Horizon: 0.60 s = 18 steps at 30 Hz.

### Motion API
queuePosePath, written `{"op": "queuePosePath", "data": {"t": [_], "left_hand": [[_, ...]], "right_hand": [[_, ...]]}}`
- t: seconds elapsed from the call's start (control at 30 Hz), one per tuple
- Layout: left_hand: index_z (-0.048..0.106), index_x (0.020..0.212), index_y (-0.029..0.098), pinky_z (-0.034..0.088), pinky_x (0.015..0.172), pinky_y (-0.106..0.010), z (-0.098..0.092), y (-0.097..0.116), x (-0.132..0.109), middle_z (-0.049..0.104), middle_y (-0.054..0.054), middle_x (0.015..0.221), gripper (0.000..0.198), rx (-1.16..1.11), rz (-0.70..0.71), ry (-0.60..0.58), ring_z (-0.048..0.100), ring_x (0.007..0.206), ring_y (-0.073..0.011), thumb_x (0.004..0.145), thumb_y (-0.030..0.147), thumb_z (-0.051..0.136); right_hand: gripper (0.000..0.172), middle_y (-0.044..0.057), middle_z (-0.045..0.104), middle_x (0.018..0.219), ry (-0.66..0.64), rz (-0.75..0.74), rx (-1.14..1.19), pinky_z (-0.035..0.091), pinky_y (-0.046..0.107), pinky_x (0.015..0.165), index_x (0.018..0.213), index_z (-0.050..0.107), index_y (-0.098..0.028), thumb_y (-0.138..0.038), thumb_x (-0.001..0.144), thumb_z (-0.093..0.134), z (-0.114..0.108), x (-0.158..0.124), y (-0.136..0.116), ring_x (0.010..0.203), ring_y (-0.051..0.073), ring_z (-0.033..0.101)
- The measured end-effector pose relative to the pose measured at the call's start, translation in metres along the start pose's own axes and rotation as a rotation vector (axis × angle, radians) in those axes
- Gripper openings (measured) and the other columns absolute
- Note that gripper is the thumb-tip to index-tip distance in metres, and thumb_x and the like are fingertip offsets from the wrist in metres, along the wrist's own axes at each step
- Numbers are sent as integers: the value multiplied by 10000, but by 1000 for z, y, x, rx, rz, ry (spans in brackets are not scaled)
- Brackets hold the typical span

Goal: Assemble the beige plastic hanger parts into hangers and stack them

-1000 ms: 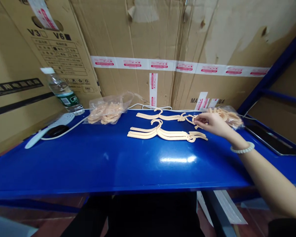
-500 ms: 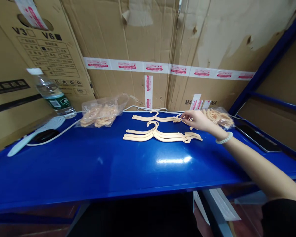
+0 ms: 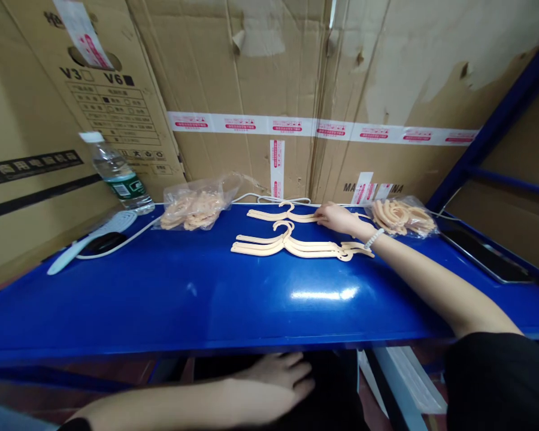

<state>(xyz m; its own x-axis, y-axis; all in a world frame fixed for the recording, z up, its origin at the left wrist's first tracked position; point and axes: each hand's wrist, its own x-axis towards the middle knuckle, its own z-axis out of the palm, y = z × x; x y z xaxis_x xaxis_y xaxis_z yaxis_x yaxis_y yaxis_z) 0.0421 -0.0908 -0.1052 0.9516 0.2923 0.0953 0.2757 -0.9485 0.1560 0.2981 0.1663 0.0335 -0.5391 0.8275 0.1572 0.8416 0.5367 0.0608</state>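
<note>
At the back of the blue table, my right hand point(image 3: 338, 216) is closed on the right end of a beige folding hanger point(image 3: 264, 215). The fingertips cover that end, and the hanger lies flat with its hook pointing to the back. Just in front lie several stacked beige hangers point(image 3: 263, 248), their hooks overlapping and short jointed pieces at their right end. My left hand point(image 3: 281, 377) is below the table's front edge, over my dark-clothed lap. Its fingers are apart, somewhat blurred, and hold nothing.
Clear plastic bags of beige hanger parts lie at left point(image 3: 197, 209) and right point(image 3: 402, 216). A water bottle point(image 3: 123, 182), a pale blue hairbrush point(image 3: 94, 233) and a cable are at left. A phone point(image 3: 485, 256) lies at right. Cardboard point(image 3: 233, 78) stands behind the table point(image 3: 184, 317).
My right hand has moved left onto the back hanger's end. My left hand has come into view at the bottom. The camera view has shifted slightly, with the table items appearing farther right.
</note>
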Motion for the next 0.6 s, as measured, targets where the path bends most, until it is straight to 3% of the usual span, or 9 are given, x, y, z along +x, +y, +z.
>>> {"op": "queuePosePath", "data": {"t": [0.07, 0.17, 0.27, 0.33, 0.47, 0.6], "left_hand": [[596, 1342, 206, 565, 909, -339, -24, 9, -16, 717, -107, 1194, 355, -117, 92, -37, 687, 1061, -227, 989, 177, 575], [577, 1355, 215, 572, 862, -278, -81, 15, -33, 742, -61, 1165, 359, -359, 242, -106, 707, 997, -187, 1003, 168, 526], [560, 1364, 210, 568, 916, -291, -138, 12, -35, 734, -75, 1218, 373, -428, 281, -19, 697, 1063, -197, 1000, 162, 492], [564, 1340, 208, 571, 910, -335, -165, 3, -31, 745, -94, 1177, 380, -331, 264, 77, 705, 1025, -212, 979, 113, 489], [607, 1266, 179, 563, 901, -338, -186, -34, -26, 743, -102, 1119, 325, -86, 101, 392, 699, 1031, -208, 987, 85, 470], [637, 1196, 165, 558, 927, -355, -177, -92, -28, 732, -96, 1116, 254, 12, -37, 654, 683, 1047, -204, 980, 123, 511]], "right_hand": [[156, 116, 775, 1023, 2, 20, -1, 507, 301, 822, 975, 772, -174, -139, 885, 649, 2, 3, 0, 965, 263, 706], [126, 96, 780, 955, 14, 41, 10, 484, 291, 707, 911, 767, -180, -153, 858, 656, -2, 7, -3, 852, 247, 713], [100, 70, 776, 885, 37, 31, 29, 460, 283, 672, 856, 756, -184, -161, 834, 661, -13, 8, -7, 802, 229, 702], [93, 68, 765, 866, 69, 22, 34, 456, 283, 685, 840, 743, -176, -157, 823, 654, -24, 7, -7, 797, 220, 689], [33, 68, 724, 826, 206, -30, 52, 443, 289, 678, 799, 698, -167, -172, 790, 667, -44, -11, -4, 746, 203, 646], [93, 30, 646, 713, 376, -101, 129, 401, 286, 608, 758, 646, -187, -246, 821, 680, -58, -48, -7, 607, 164, 559]]}}
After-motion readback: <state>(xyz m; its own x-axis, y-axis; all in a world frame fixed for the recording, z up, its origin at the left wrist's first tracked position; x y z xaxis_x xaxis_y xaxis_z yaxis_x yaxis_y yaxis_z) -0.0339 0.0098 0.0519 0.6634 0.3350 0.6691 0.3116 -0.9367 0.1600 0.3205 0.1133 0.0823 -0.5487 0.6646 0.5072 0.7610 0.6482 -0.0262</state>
